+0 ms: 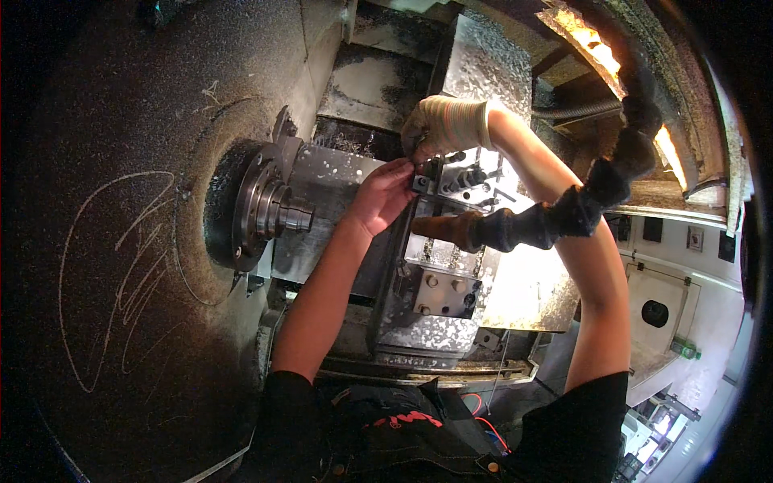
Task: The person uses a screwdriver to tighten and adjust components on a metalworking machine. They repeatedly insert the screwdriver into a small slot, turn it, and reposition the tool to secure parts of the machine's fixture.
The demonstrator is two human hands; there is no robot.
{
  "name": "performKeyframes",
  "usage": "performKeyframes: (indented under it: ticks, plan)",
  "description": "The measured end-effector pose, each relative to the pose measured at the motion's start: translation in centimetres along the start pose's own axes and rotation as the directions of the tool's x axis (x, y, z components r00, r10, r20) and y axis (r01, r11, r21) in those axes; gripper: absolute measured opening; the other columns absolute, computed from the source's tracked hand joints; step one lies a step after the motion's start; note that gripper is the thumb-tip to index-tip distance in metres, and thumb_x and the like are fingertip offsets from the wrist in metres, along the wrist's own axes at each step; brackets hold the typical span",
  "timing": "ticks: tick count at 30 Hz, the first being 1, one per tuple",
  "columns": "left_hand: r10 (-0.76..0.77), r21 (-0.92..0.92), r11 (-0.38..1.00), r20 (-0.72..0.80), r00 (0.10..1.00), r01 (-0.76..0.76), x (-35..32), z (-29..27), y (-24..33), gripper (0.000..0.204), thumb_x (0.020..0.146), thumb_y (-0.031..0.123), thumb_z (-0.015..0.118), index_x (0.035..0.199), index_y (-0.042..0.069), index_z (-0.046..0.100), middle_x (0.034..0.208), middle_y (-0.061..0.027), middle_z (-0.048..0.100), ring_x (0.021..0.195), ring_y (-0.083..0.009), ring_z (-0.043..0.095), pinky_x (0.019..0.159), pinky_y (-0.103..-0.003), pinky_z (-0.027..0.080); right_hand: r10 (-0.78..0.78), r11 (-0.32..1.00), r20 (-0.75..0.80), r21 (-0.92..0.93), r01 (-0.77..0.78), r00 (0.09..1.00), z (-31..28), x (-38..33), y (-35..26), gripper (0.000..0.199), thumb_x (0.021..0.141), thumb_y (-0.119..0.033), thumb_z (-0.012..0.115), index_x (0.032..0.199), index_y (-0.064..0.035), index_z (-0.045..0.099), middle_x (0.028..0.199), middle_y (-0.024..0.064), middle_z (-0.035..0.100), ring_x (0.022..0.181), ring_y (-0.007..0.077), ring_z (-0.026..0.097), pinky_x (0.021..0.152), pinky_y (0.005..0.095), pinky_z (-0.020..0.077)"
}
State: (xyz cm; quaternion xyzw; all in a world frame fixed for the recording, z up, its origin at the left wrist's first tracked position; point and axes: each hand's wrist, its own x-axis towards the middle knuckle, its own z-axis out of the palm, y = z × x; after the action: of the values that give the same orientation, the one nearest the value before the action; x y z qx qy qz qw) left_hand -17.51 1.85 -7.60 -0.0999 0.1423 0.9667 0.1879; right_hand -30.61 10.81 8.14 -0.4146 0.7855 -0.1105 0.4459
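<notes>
My bare left hand (385,195) reaches in from below, its fingertips drawn together at the left side of a small dark tool holder (422,183). Just above it, my right hand (451,127), in a striped knit glove, bends over from the right with its fingers curled down. The fingertips of both hands meet at the holder's upper end. Whatever they pinch there is too small and covered to make out. Next to the holder, black bolts or tool shanks (467,179) stick out of the metal tool block.
A round spindle nose with a stepped collet (282,211) projects from the dark wall at left. A segmented coolant hose (531,229) crosses over my right forearm, its tapered nozzle near the tool block. Below sits a bolted steel plate (447,292); metal chips lie about. A lit lamp (592,44) glares upper right.
</notes>
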Motion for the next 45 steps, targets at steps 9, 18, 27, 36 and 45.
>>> performKeyframes:
  ticks: [9, 18, 27, 36, 45]
  plan:
    - [-0.005, 0.026, 1.0, 0.029, 1.0, 0.004, -0.5, 0.7, 0.3, 0.011, 0.086, 0.009, 0.055, 0.096, 0.007, 0.06, 0.093, -0.0052, 0.063, 0.084, -0.0147, 0.058, 0.074, -0.028, 0.046, 0.029, 0.999, -0.012, 0.018, -0.029, 1.0, 0.6, 0.3, 0.5, 0.021, 0.068, -0.01, 0.066, 0.088, -0.014, 0.07, 0.068, 0.0012, 0.063, 0.058, 0.013, 0.058, 0.049, 0.0281, 0.0506]
    - [-0.01, -0.019, 1.0, 0.075, 0.997, 0.011, -0.1, 0.0, 0.2, 0.016, 0.087, 0.011, 0.055, 0.101, 0.006, 0.059, 0.097, -0.0047, 0.063, 0.089, -0.0153, 0.058, 0.076, -0.031, 0.046, -0.115, 0.993, -0.048, -0.002, 0.115, 0.992, 0.7, 0.6, 1.3, 0.014, 0.07, -0.011, 0.067, 0.083, -0.0089, 0.066, 0.071, 0.0044, 0.063, 0.067, 0.0152, 0.058, 0.062, 0.0298, 0.0468]
    - [0.013, -0.016, 1.0, 0.078, 0.997, -0.012, -0.5, 0.4, 0.2, 0.018, 0.086, 0.01, 0.055, 0.103, 0.006, 0.059, 0.1, -0.005, 0.062, 0.091, -0.0155, 0.058, 0.078, -0.032, 0.046, -0.021, 0.996, 0.006, -0.083, 0.022, 1.0, -0.1, -0.1, -0.8, 0.017, 0.069, -0.015, 0.068, 0.084, -0.0087, 0.066, 0.072, 0.0045, 0.063, 0.067, 0.0146, 0.059, 0.061, 0.0292, 0.0474]
    - [-0.007, 0.0, 1.0, 0.125, 0.992, 0.007, -0.5, 0.5, 0.6, 0.02, 0.086, 0.009, 0.055, 0.106, 0.005, 0.058, 0.102, -0.0054, 0.062, 0.092, -0.0159, 0.058, 0.079, -0.032, 0.046, -0.092, 0.993, -0.003, -0.068, 0.092, 0.996, 0.0, 0.1, 0.1, 0.021, 0.07, -0.019, 0.07, 0.087, -0.0071, 0.066, 0.078, 0.0065, 0.065, 0.073, 0.017, 0.061, 0.064, 0.0308, 0.0485]
    - [-0.046, 0.024, 0.999, 0.102, 0.994, 0.044, 0.1, 0.5, 0.6, 0.019, 0.085, 0.008, 0.055, 0.103, 0.004, 0.059, 0.099, -0.0063, 0.062, 0.091, -0.0172, 0.059, 0.079, -0.033, 0.046, -0.071, 0.995, -0.027, -0.073, 0.069, 0.997, 0.1, -0.3, 1.3, 0.021, 0.07, -0.016, 0.069, 0.089, -0.0075, 0.067, 0.083, 0.0079, 0.065, 0.078, 0.0186, 0.061, 0.069, 0.0314, 0.0482]
